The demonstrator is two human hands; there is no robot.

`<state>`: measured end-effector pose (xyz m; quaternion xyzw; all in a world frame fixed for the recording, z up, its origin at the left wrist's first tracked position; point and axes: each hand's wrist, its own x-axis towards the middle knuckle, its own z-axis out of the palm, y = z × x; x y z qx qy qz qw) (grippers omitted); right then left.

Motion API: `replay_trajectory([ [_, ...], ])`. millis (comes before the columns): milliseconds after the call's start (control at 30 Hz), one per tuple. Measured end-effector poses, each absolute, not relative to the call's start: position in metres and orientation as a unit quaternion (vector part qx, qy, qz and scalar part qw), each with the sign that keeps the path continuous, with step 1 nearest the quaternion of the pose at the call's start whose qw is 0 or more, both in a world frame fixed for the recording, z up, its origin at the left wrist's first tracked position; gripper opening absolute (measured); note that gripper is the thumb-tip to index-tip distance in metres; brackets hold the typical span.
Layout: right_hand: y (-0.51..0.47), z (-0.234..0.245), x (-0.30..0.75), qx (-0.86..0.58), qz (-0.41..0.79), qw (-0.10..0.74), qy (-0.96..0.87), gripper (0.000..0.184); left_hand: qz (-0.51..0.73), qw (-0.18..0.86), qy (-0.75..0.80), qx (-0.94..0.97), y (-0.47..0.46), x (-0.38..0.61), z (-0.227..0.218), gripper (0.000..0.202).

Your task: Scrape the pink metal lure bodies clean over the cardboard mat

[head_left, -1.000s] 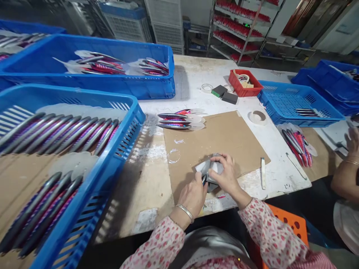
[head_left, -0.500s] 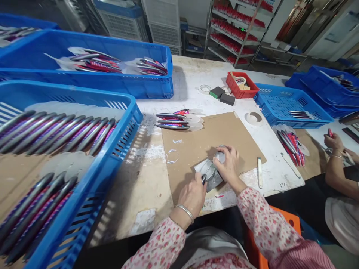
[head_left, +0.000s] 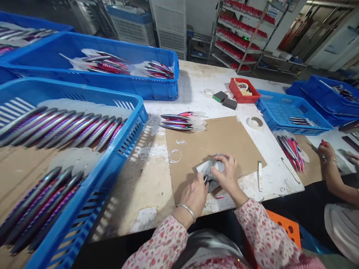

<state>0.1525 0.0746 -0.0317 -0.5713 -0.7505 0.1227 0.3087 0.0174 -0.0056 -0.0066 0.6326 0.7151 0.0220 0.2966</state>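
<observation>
My left hand [head_left: 195,194] is closed around a dark fishing lure [head_left: 206,178], most of which its fingers hide. My right hand [head_left: 226,172] grips a grey, rounded piece [head_left: 220,165] against the lure's front end; I cannot make out its exact kind. Beneath both hands lies a grey-white sheet [head_left: 202,167] on brown cardboard [head_left: 241,138]. Several finished-looking lures [head_left: 179,122], with dark backs, pink sides and clear lips, rest side by side at the cardboard's far left corner.
At left stand a blue basket [head_left: 137,102] and a deeper blue crate [head_left: 165,89], both with lures. Toward the right are a tape roll [head_left: 254,123], a white-handled knife [head_left: 260,175], dark blocks [head_left: 229,103], a red box [head_left: 244,99] and a co-worker's hand [head_left: 328,151].
My right hand has shifted slightly left and closer to my left hand, now covering the clear round part seen before. The whole view has shifted slightly too.
</observation>
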Motion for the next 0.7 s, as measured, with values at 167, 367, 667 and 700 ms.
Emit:
replay_trajectory([
  [167,0.073,-0.031,0.154,-0.578,0.098,0.309,-0.748,0.032,0.009,0.306,0.712,0.632,-0.005,0.017,-0.007,0.022],
  [367,0.080,-0.034,0.158,-0.574,0.114,0.310,-0.749,0.028,0.019,0.311,0.711,0.630,-0.004,0.016,-0.007,0.022],
  [667,0.077,-0.034,0.158,-0.555,0.148,0.302,-0.761,0.030,0.068,0.319,0.696,0.640,-0.006,0.011,-0.013,0.020],
  [700,0.080,-0.034,0.159,-0.570,0.134,0.305,-0.751,0.030,0.070,0.316,0.699,0.638,-0.006,0.011,-0.013,0.019],
])
